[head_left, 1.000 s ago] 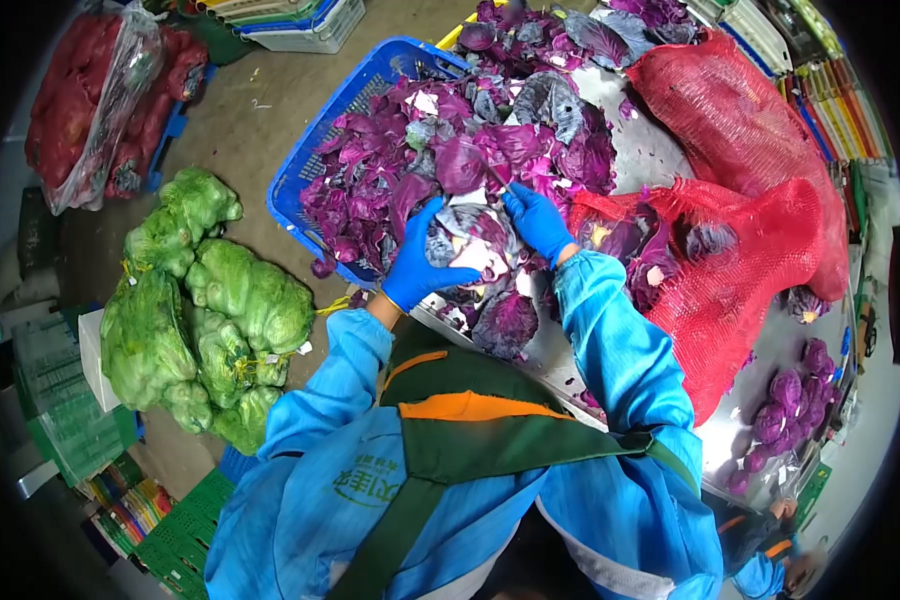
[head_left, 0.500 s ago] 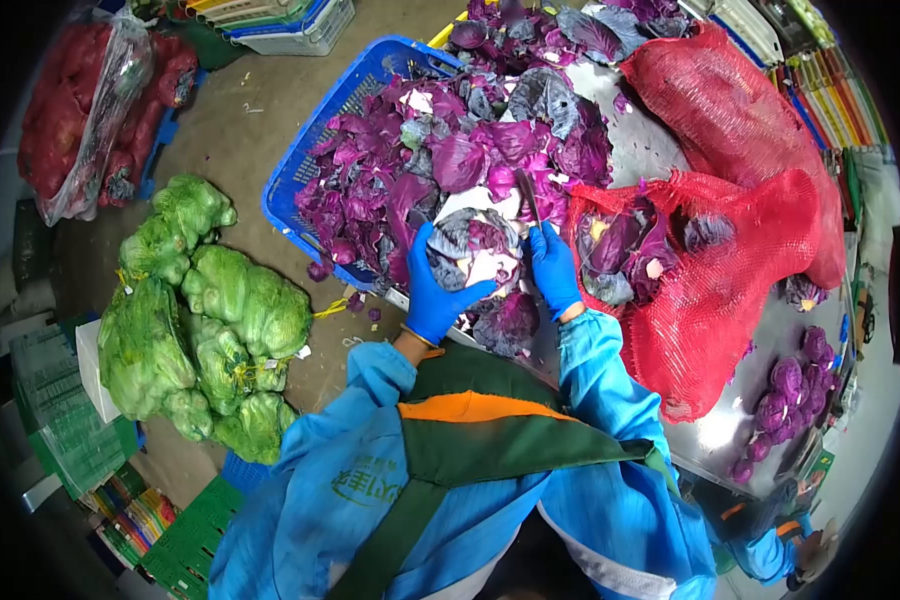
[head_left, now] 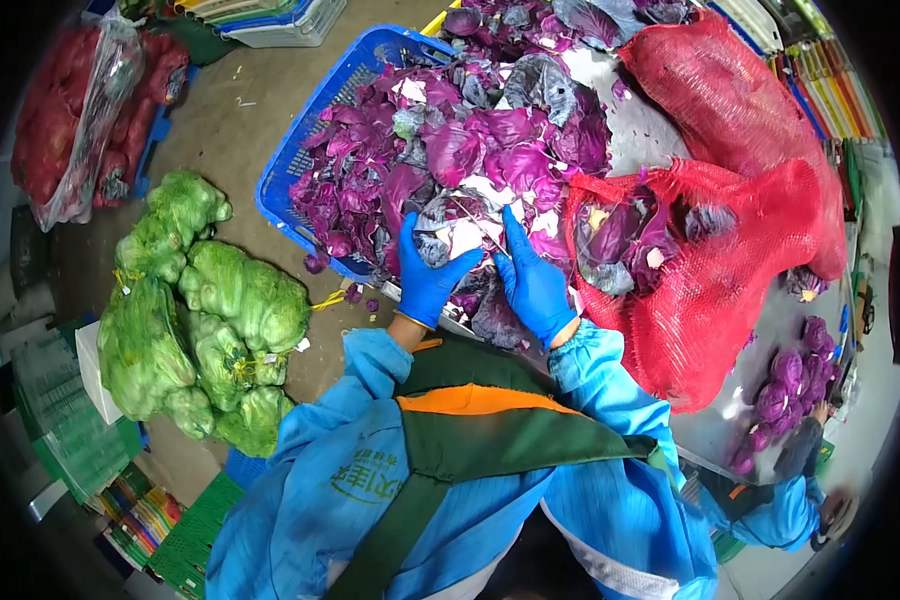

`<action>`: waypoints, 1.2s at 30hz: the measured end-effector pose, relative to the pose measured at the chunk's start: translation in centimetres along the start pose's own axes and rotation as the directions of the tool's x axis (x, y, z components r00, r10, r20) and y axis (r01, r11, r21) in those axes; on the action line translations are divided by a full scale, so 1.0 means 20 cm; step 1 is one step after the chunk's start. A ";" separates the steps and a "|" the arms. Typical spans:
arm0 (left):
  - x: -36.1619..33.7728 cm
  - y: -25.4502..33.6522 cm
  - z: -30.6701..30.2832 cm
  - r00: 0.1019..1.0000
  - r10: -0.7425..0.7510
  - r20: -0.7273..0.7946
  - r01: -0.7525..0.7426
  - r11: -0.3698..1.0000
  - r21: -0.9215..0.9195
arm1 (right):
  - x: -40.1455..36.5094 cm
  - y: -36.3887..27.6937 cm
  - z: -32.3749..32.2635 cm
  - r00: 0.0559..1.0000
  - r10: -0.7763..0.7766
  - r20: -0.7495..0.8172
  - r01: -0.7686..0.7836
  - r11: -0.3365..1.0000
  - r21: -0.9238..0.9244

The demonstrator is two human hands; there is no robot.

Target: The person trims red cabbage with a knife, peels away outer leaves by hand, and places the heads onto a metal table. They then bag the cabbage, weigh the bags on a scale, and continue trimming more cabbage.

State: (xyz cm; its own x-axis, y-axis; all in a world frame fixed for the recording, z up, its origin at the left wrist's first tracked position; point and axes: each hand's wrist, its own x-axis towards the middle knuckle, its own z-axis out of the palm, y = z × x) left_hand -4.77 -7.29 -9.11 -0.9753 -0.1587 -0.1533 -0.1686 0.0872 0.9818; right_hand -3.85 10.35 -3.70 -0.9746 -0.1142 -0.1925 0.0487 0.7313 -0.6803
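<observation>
A red cabbage with dark outer leaves and pale patches (head_left: 462,238) is held near the front edge of the metal table. My left hand (head_left: 428,275), in a blue glove, grips its left and lower side, thumb pointing right. On its right is my right hand (head_left: 534,285), also blue-gloved, closed around a knife (head_left: 478,222) whose thin blade lies over the cabbage. Purple leaves (head_left: 370,150) heap up in a blue basket (head_left: 275,180) just beyond. An open red mesh bag (head_left: 705,300) with cabbages inside lies to the right of my hands.
Another red mesh sack (head_left: 730,95) lies behind the open one. Small purple cabbages (head_left: 790,385) sit at the table's right, near a co-worker in blue (head_left: 780,510). Bagged green cabbages (head_left: 240,300) are on the floor at left, with red sacks (head_left: 60,120) beyond.
My right hand has moved left, bringing the knife from upright beside the cabbage to across it. The co-worker at the lower right has reached toward the small purple cabbages.
</observation>
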 end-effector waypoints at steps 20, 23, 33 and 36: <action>-0.01 -0.08 0.02 0.996 0.091 0.015 -0.091 0.994 0.058 | 0.03 0.04 0.01 0.991 0.051 -0.123 -0.043 0.996 0.074; 0.00 0.01 0.07 0.993 0.119 -0.016 -0.118 0.990 0.074 | 0.07 0.05 0.04 0.974 0.079 -0.212 -0.049 0.989 0.141; 0.02 -0.11 -0.07 0.958 0.238 0.158 -0.248 0.968 0.046 | 0.20 0.39 0.15 0.936 0.293 -0.196 -0.146 0.827 0.542; 0.19 0.04 -0.12 0.891 0.086 0.446 -0.142 0.986 0.093 | 0.18 0.25 0.05 0.906 0.414 -0.084 -0.195 0.586 0.787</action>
State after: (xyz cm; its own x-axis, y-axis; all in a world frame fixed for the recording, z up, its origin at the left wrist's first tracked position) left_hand -8.29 -10.15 -8.65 -0.9468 0.3052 -0.1022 -0.0412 0.2000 0.9789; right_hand -6.92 12.98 -8.56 -0.8814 0.2562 -0.3968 0.3902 -0.0783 -0.9174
